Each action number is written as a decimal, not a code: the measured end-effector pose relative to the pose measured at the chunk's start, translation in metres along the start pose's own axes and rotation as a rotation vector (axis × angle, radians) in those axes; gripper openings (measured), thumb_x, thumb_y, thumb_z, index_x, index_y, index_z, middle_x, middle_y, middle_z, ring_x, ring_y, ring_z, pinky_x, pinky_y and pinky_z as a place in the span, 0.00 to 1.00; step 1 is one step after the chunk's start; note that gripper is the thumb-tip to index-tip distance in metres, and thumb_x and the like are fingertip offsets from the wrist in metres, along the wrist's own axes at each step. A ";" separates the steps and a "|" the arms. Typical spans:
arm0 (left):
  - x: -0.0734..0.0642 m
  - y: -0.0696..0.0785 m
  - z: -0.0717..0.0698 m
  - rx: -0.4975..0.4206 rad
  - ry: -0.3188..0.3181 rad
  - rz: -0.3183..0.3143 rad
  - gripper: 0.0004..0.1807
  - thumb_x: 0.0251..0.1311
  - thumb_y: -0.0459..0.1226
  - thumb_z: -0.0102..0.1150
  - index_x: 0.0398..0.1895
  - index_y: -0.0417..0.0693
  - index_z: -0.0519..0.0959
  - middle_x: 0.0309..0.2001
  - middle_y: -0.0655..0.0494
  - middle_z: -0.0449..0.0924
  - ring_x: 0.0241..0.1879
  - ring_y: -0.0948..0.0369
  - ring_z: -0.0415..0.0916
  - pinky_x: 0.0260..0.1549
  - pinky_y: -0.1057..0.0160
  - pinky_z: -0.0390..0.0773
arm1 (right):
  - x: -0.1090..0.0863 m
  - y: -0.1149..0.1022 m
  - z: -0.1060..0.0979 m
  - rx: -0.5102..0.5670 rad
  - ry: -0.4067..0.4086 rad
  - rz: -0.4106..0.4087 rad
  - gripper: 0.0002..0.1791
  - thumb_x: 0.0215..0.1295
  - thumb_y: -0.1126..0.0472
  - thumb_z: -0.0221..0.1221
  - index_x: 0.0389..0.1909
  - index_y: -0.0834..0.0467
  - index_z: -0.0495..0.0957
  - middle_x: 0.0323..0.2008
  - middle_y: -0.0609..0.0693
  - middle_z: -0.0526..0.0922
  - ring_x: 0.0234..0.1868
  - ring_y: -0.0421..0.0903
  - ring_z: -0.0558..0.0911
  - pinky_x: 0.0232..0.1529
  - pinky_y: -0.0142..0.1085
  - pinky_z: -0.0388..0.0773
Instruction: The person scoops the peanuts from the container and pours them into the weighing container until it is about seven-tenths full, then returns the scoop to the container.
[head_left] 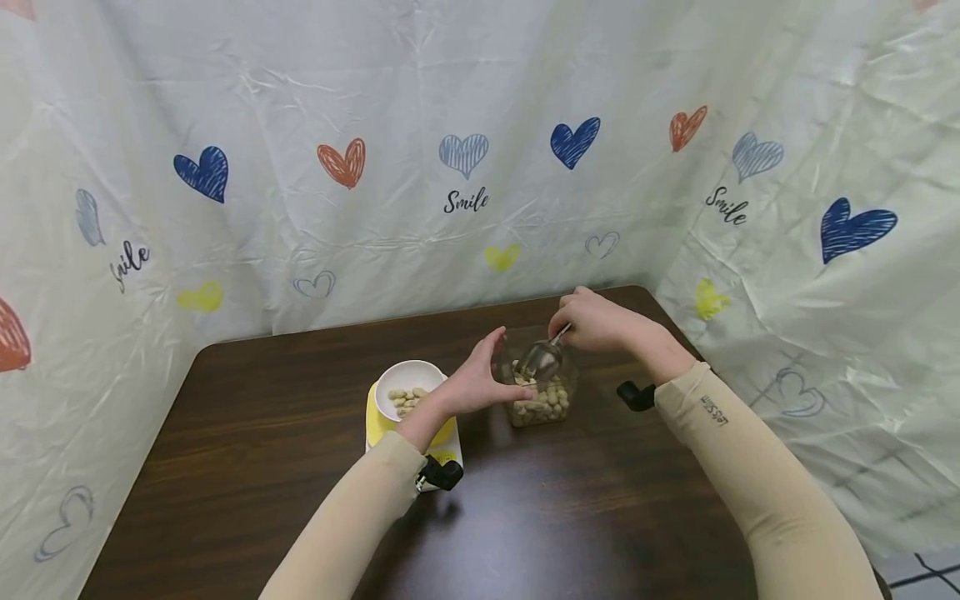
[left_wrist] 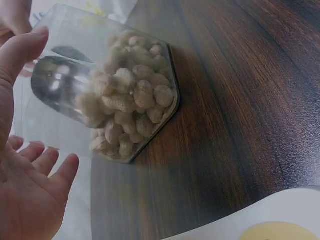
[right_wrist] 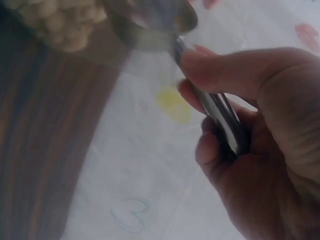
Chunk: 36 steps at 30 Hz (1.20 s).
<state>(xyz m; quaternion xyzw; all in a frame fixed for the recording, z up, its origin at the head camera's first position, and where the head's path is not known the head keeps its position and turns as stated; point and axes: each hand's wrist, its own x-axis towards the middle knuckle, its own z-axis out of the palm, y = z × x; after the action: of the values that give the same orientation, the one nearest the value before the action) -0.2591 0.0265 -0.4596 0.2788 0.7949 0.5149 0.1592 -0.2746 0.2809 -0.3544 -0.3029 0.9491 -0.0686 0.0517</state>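
A clear plastic container (head_left: 542,408) partly filled with unshelled peanuts (left_wrist: 132,95) stands on the table. My left hand (head_left: 480,379) spans its left side, the thumb across the front wall and the fingertips at another wall in the left wrist view. My right hand (head_left: 592,321) grips the handle of a metal scoop (head_left: 542,360); in the right wrist view, thumb and fingers wrap round that handle (right_wrist: 220,117). The scoop's bowl (left_wrist: 57,85) tilts down inside the container, its lip among the peanuts.
Left of the container, a yellow and white kitchen scale (head_left: 378,429) carries a white bowl (head_left: 411,368) with several peanuts, partly behind my left forearm. The dark wooden table (head_left: 247,467) ends at a white curtain (head_left: 390,250) printed with hearts, at the back and sides.
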 end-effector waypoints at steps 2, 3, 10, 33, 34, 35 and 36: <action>0.000 0.001 -0.001 0.003 0.004 -0.002 0.65 0.53 0.51 0.78 0.84 0.57 0.40 0.79 0.48 0.48 0.76 0.46 0.53 0.69 0.48 0.62 | 0.001 0.000 -0.003 0.008 -0.007 -0.005 0.10 0.65 0.69 0.65 0.39 0.51 0.90 0.38 0.45 0.83 0.42 0.51 0.71 0.49 0.48 0.67; 0.000 0.001 -0.001 0.002 0.001 -0.003 0.65 0.53 0.51 0.78 0.84 0.57 0.40 0.79 0.47 0.48 0.76 0.46 0.53 0.69 0.47 0.62 | 0.001 0.000 -0.003 0.006 -0.017 -0.001 0.10 0.65 0.68 0.65 0.39 0.50 0.90 0.38 0.45 0.83 0.43 0.51 0.71 0.49 0.48 0.67; -0.001 0.004 0.000 0.006 -0.010 -0.006 0.64 0.56 0.50 0.76 0.84 0.57 0.38 0.80 0.44 0.46 0.76 0.45 0.51 0.69 0.48 0.62 | 0.001 -0.003 0.004 -0.040 -0.015 -0.026 0.07 0.66 0.66 0.66 0.39 0.52 0.90 0.35 0.45 0.80 0.38 0.50 0.69 0.45 0.47 0.67; 0.002 -0.002 0.002 -0.005 -0.001 -0.010 0.65 0.53 0.51 0.78 0.84 0.56 0.39 0.80 0.48 0.47 0.77 0.53 0.51 0.70 0.49 0.61 | -0.005 -0.004 0.009 0.047 -0.030 0.014 0.08 0.65 0.65 0.64 0.36 0.49 0.90 0.34 0.43 0.77 0.40 0.46 0.71 0.48 0.45 0.69; 0.002 -0.002 0.001 -0.005 -0.001 -0.007 0.66 0.53 0.51 0.78 0.84 0.55 0.39 0.80 0.48 0.47 0.77 0.52 0.51 0.70 0.49 0.61 | -0.004 -0.003 0.009 0.051 -0.035 0.021 0.08 0.65 0.65 0.64 0.36 0.49 0.90 0.35 0.43 0.77 0.40 0.47 0.72 0.48 0.46 0.69; 0.002 -0.002 0.001 -0.007 0.000 -0.004 0.66 0.53 0.51 0.78 0.84 0.54 0.39 0.80 0.47 0.47 0.77 0.50 0.51 0.70 0.48 0.61 | -0.004 -0.004 0.009 0.053 -0.038 0.026 0.08 0.65 0.65 0.64 0.36 0.50 0.90 0.36 0.44 0.78 0.41 0.48 0.72 0.49 0.47 0.69; 0.002 -0.002 0.001 -0.005 0.003 -0.004 0.66 0.53 0.51 0.78 0.84 0.54 0.39 0.80 0.47 0.47 0.76 0.49 0.51 0.70 0.48 0.61 | -0.003 -0.004 0.009 0.053 -0.041 0.034 0.08 0.65 0.64 0.64 0.36 0.50 0.90 0.37 0.44 0.79 0.42 0.48 0.73 0.50 0.48 0.69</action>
<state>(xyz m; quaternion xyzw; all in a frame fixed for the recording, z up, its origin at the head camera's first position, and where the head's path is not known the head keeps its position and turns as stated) -0.2609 0.0276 -0.4615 0.2763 0.7944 0.5168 0.1596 -0.2686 0.2784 -0.3626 -0.2866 0.9508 -0.0868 0.0801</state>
